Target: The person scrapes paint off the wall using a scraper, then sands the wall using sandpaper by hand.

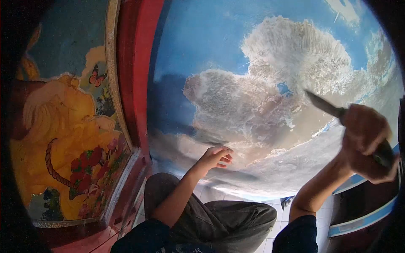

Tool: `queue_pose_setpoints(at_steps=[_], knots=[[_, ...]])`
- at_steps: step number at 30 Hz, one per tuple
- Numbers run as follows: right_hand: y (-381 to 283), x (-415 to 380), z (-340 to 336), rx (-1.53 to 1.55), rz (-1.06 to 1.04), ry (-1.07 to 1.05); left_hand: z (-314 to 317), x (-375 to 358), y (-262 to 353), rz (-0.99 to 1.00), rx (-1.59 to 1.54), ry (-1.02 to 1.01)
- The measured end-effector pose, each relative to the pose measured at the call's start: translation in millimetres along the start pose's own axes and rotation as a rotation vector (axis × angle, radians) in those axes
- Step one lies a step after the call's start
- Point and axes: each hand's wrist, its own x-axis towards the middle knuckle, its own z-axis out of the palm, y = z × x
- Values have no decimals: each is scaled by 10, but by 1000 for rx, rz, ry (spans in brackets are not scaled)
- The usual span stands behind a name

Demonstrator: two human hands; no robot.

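My right hand (366, 141) is raised at the right, wrapped round the handle of a knife (324, 104). The blade points up and left, overlapping the wall (202, 46) in this view, and the dark handle end sticks out below the fist. Blue paint covers the upper wall, while a large rough grey-white patch (228, 97) with ragged edges spreads across its middle. Lower down, my left hand (214, 159) hovers in front of the wall with loosely bent fingers and nothing in them.
A red post (141, 63) borders the wall at the left. Beyond it hangs a framed painting (63, 118) with a butterfly, flowers and a yellow-robed figure. My bent legs (211, 223) rest over white floor tiles (272, 242). A curved blue-edged ledge (363, 221) is at lower right.
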Motion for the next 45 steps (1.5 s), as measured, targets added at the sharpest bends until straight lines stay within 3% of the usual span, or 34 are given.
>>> queue_pose_setpoints(at_steps=[2, 5, 9, 13, 17, 21, 28, 31, 33, 35, 37, 40, 45], knots=[[-41, -91, -185, 68, -92, 28, 2, 9, 19, 16, -7, -8], [174, 133, 213, 1, 14, -84, -25, -7, -26, 24, 2, -8], [-49, -13, -125, 79, -125, -41, 1, 24, 9, 29, -17, -14], [101, 185, 189, -29, 1, -170, -10, 3, -21, 23, -5, 0], [17, -18, -338, 130, -151, -198, 9, 7, -36, 14, -21, -26], [138, 297, -32, 113, 121, -465, -9, -12, 5, 19, -2, -19], [62, 137, 122, -57, 68, -186, -15, 43, -53, -2, 0, 0], [175, -401, -690, -584, -51, 258, -11, 27, -47, 44, -25, -29], [141, -414, -690, -803, -114, 437, 6, 7, -61, 12, -2, -8], [-4, -206, -578, -558, -59, 61, 2, 2, 7, -3, 24, -1], [53, -52, -286, -424, -12, -132, -7, 11, 13, 17, 3, -7], [226, 103, 141, -139, -5, -152, -63, 19, -12, 33, -12, -25], [-27, -73, -251, 1, -131, -38, -13, 27, -36, 45, 5, -49]])
